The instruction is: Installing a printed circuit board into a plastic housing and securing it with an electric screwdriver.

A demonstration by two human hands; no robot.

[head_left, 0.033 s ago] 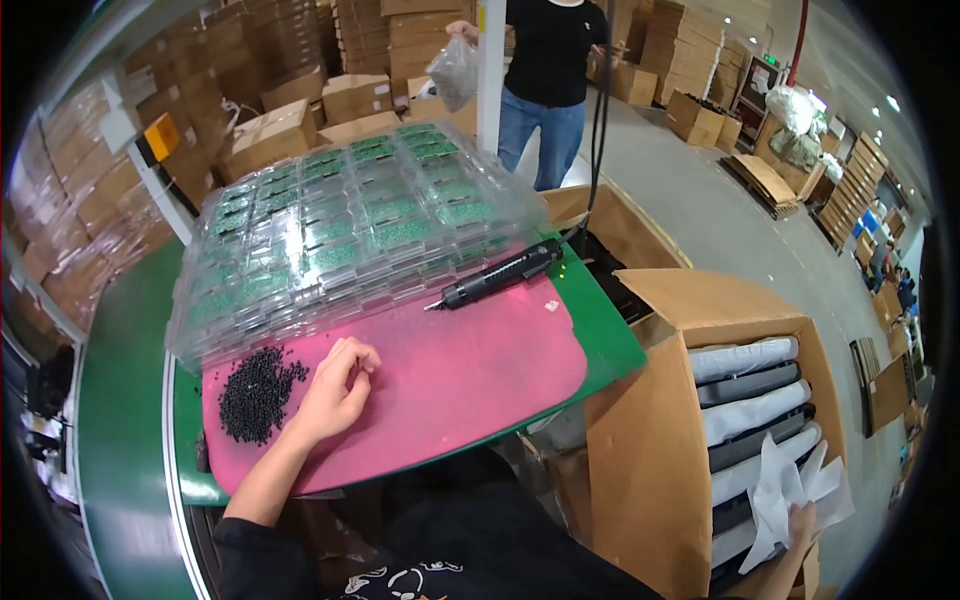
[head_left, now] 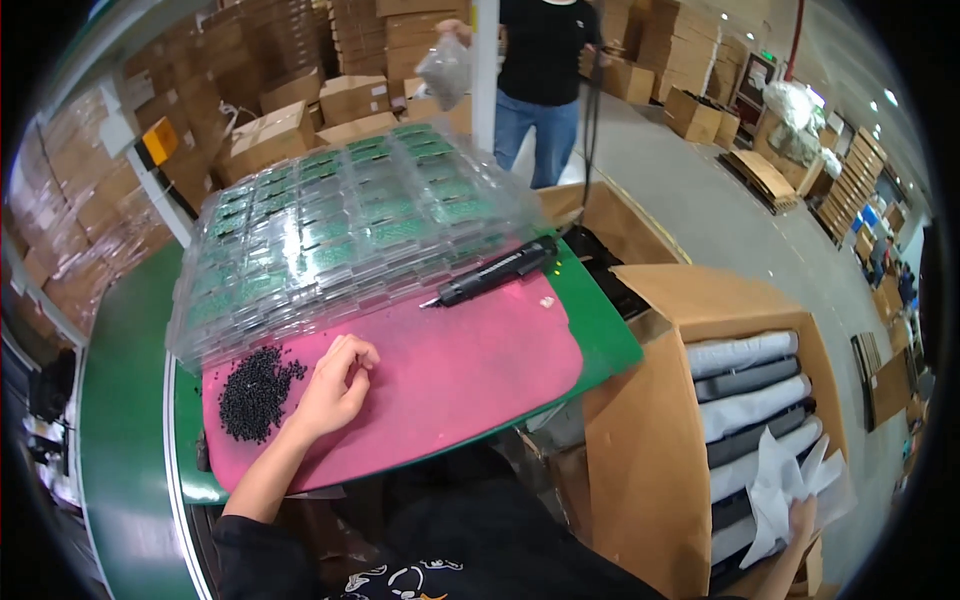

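As I look down through the head camera, the biggest thing I see is the far wall of stacked cartons [head_left: 265, 130], with a green table [head_left: 605, 335] in front of them. At my right stands an open box [head_left: 640, 460], its flaps spread, packed with a row of long pieces [head_left: 752, 405], some pale, some dark grey. Beyond the table a person [head_left: 540, 60] in a black top and jeans holds a clear bag [head_left: 443, 72] beside a white post [head_left: 484, 85]. Clear trays [head_left: 345, 215] of green boards are stacked at the table's far side, and a pink mat [head_left: 480, 370] lies nearer me. A thin white sheet [head_left: 768, 480] stands creased and upright over the right part of the box; my right hand [head_left: 802, 520] grips its lower edge, fingers closed on it. A black driver [head_left: 495, 275] lies aslant by the trays, tip toward the left. My left hand [head_left: 340, 390] is at the mat, fingers loosely curled and narrow; I cannot tell if anything is inside the curl. Just left of it spreads a pile of tiny black parts [head_left: 255, 395].
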